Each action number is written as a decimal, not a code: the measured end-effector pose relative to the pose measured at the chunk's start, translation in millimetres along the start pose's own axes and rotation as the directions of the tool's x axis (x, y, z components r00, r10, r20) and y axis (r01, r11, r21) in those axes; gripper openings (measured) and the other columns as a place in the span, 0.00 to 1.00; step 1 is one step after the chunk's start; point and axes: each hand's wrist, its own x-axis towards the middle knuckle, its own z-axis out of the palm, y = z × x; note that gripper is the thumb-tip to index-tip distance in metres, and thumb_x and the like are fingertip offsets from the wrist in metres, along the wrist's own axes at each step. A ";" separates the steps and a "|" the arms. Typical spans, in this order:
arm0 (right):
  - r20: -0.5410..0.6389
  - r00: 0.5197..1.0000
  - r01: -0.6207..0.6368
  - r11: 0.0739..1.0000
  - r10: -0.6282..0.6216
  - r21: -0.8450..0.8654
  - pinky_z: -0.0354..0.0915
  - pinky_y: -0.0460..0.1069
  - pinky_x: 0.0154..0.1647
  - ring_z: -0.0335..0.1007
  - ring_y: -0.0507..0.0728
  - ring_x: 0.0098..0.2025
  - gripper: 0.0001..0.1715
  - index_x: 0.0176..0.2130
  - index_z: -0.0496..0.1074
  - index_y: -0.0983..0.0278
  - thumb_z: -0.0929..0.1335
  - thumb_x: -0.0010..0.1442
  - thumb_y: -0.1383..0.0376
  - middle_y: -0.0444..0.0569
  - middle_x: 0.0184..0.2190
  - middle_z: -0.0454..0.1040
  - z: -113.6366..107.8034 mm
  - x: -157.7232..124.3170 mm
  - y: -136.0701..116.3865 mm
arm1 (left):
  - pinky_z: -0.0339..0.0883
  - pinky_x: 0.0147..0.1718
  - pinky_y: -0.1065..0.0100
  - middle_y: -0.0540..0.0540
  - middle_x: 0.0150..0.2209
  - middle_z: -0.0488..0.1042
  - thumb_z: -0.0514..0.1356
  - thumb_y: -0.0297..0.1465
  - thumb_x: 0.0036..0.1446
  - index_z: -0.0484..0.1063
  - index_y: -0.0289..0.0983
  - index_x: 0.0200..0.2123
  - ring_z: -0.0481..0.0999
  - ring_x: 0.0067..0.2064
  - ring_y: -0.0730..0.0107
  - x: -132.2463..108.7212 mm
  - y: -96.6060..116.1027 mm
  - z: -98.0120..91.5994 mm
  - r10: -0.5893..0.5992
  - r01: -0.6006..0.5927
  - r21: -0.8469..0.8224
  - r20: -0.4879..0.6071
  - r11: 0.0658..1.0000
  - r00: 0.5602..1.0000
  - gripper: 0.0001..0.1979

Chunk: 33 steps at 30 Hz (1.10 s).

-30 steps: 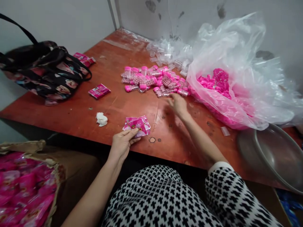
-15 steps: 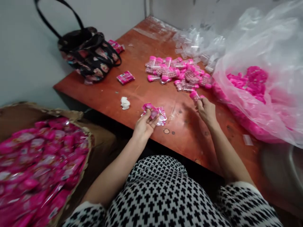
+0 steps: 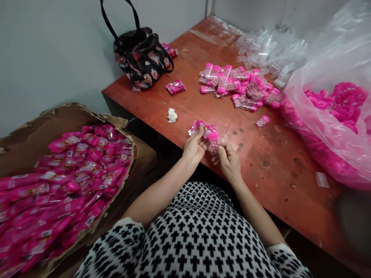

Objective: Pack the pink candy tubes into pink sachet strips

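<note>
Over the table's front edge, my left hand (image 3: pixel 194 148) is closed on a pink printed plastic packet (image 3: pixel 199 125), thumb on top. My right hand (image 3: pixel 230 160) pinches a small clear bottle (image 3: pixel 214 142) with a pink cap, filled with pink beads. The bottle's capped end is beside the packet and the left fingertips; whether they touch I cannot tell. A single bead bottle (image 3: pixel 262 121) lies to the right of my hands. Behind it is a heap of similar bottles (image 3: pixel 228 83).
An open carton (image 3: pixel 127 150) of filled pink packets stands at left. On the wooden table (image 3: pixel 269 181) are a floral bag (image 3: pixel 145 61), a packet stack (image 3: pixel 175 87), white crumpled tissue (image 3: pixel 172 115), empty clear tubes (image 3: pixel 266 50) and a large plastic bag (image 3: pixel 315 146) with pink caps.
My right hand has brought a bead bottle from near the heap in to the packet at my left hand. The view has shifted left.
</note>
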 end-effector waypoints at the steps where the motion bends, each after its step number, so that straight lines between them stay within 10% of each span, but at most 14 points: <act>1: -0.016 1.000 -0.005 1.000 0.005 0.015 0.67 0.43 0.18 0.68 0.47 0.19 0.18 0.41 0.66 0.64 0.63 0.59 0.52 0.41 0.24 0.71 1.7 0.0 0.6 | 0.72 0.36 0.71 0.48 0.29 0.77 0.66 0.26 0.50 0.73 0.33 0.31 0.77 0.30 0.75 -0.4 -0.7 -0.7 0.004 -0.004 0.001 0.010 1.000 1.000 0.05; 11: 0.033 0.997 -0.071 0.961 0.064 0.267 0.67 0.42 0.18 0.67 0.46 0.18 0.18 0.38 0.66 0.63 0.64 0.58 0.51 0.40 0.24 0.71 15.5 4.7 11.6 | 0.69 0.27 0.74 0.50 0.25 0.75 0.71 0.31 0.40 0.72 0.32 0.29 0.74 0.25 0.76 -2.2 -1.5 -7.5 0.113 -0.138 0.152 0.164 0.979 0.980 0.14; 18: -0.055 0.997 0.066 0.993 -0.060 0.101 0.69 0.42 0.22 0.68 0.46 0.20 0.16 0.41 0.66 0.61 0.63 0.61 0.52 0.40 0.26 0.72 21.0 5.0 19.6 | 0.67 0.26 0.74 0.51 0.26 0.74 0.72 0.34 0.38 0.71 0.33 0.30 0.73 0.25 0.77 0.5 8.1 -7.7 0.095 -0.192 0.293 0.315 0.937 0.944 0.18; 30: 0.119 0.992 -0.098 0.899 0.052 0.426 0.64 0.42 0.15 0.66 0.47 0.17 0.18 0.35 0.64 0.62 0.65 0.58 0.49 0.40 0.23 0.72 18.4 11.4 19.6 | 0.66 0.23 0.72 0.51 0.18 0.69 0.73 0.37 0.32 0.69 0.31 0.17 0.69 0.21 0.77 4.0 15.2 -2.0 0.063 -0.229 0.461 0.347 0.857 0.936 0.19; 33: 0.014 1.000 -0.015 0.937 0.010 0.349 0.67 0.42 0.18 0.67 0.46 0.18 0.17 0.37 0.66 0.62 0.66 0.58 0.51 0.40 0.24 0.72 19.8 11.0 18.5 | 0.66 0.24 0.71 0.51 0.18 0.69 0.73 0.37 0.32 0.71 0.31 0.18 0.69 0.21 0.77 3.1 14.1 -1.4 0.078 -0.245 0.482 0.339 0.841 0.937 0.18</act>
